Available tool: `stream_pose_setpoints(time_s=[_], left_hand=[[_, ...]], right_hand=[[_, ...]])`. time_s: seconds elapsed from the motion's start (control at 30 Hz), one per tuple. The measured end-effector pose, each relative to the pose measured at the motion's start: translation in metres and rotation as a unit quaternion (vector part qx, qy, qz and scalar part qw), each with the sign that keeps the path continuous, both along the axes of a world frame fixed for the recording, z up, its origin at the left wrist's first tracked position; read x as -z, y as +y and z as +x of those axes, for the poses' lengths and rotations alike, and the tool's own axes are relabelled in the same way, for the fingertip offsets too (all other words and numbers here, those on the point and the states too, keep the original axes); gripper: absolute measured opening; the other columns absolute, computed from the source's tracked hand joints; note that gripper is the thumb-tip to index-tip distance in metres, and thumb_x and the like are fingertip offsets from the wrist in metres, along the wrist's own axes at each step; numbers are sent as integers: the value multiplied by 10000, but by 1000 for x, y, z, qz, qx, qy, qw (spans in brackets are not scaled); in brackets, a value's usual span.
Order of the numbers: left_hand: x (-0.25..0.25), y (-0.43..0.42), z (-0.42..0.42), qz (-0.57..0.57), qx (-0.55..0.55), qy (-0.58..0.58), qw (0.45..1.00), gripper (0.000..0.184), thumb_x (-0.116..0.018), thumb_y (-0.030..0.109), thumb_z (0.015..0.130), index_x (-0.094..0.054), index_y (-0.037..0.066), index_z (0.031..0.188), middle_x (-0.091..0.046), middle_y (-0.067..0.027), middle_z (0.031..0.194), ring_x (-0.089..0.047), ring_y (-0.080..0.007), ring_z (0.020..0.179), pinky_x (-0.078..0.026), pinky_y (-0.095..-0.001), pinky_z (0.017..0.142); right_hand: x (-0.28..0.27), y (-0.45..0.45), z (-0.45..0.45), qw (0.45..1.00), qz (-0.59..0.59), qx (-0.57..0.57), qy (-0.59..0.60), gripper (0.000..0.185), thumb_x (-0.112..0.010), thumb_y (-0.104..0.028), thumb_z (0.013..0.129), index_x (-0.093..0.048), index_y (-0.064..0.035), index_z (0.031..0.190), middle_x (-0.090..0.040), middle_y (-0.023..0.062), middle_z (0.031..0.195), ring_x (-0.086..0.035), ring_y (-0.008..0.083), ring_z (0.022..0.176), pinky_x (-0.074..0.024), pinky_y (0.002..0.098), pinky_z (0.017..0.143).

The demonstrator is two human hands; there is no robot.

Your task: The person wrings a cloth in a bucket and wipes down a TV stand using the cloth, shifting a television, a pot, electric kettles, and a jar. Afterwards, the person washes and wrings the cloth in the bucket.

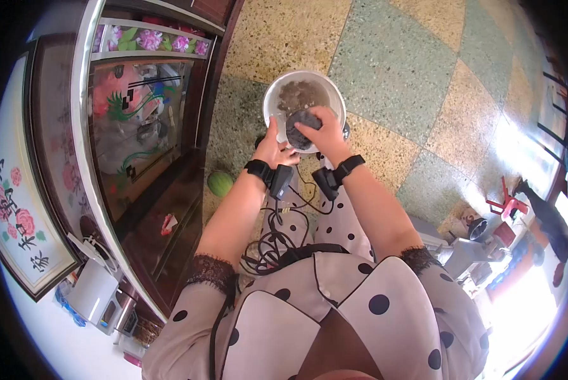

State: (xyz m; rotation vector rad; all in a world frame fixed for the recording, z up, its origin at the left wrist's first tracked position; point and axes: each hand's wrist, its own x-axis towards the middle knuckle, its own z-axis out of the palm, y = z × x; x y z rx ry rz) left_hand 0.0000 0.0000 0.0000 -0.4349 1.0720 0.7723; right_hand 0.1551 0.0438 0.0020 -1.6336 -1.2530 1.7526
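Dark-grey, rough-textured oval pad (303,132), one in number, is held over the near side of one round white bucket (341,95). Its long axis runs roughly from the far rim toward the near rim, one end pointing at the bucket's middle and the other at the near edge. Brownish, murky liquid (303,95) shows in the far part of the bucket.

The right hand (327,134) is closed on the pad from its right side, with the thumb across the upper face and the other fingers curled around the far end. The left hand (274,147) is partly open beside the bucket's near-left rim, thumb raised and fingers spread toward the pad's near end; whether they touch the pad or rim, I cannot tell.

Two black wrist straps (258,169), one on each wrist, carry small black boxes with cables. One green, rounded fruit (220,183) lies on the speckled green-and-yellow tiled floor (398,69), near the left edge, where a dark wooden cabinet with patterned glass (192,107) stands.
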Motion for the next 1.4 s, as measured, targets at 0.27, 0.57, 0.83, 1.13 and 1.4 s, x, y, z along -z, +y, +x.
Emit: stream_pose_setpoints(time_s=[0.27, 0.57, 0.83, 1.13, 1.4], left_hand=[[-10, 7, 9, 71, 28, 8, 997, 603, -492, 574, 872, -535, 49, 1164, -619, -85, 1034, -623, -199, 897, -524, -340, 751], [-25, 12, 33, 101, 51, 264, 958, 353, -587, 247, 896, -521, -3, 1135, -618, -115, 979, -622, -208, 832, -521, -353, 698], [-26, 7, 30, 217, 299, 376, 850, 293, -579, 196, 837, -562, -31, 1022, -618, -100, 886, -586, -174, 776, -468, -298, 678], [-40, -1, 9, 284, 353, 399, 797, 319, -563, 270, 836, -556, -8, 994, -617, -131, 868, -583, -173, 765, -469, -304, 695], [-85, -17, -32, 264, 338, 522, 737, 738, -547, 554, 846, -430, -21, 1293, -539, -243, 1207, -501, -352, 1154, -403, -403, 961]], right_hand=[[-46, -28, -19, 964, 250, -64, -68, 320, -704, -163, 684, -570, -25, 940, -544, 179, 954, -541, 376, 868, -465, 409, 773], [-25, -28, -27, 984, 25, 176, -16, 364, -593, -259, 854, -566, 60, 1028, -633, 191, 833, -609, 254, 765, -472, 333, 709], [-26, -24, -16, 928, -256, 254, 90, 333, -561, -250, 834, -590, 34, 1006, -609, 113, 912, -594, 207, 794, -476, 338, 686], [-20, -24, -20, 924, -302, 192, 133, 281, -519, -251, 869, -591, -2, 977, -600, 71, 874, -592, 174, 759, -475, 320, 677], [-47, -2, 15, 957, -206, -7, 207, 560, -356, -442, 979, -501, 53, 1197, -603, 132, 1141, -606, 218, 1011, -468, 346, 915]])
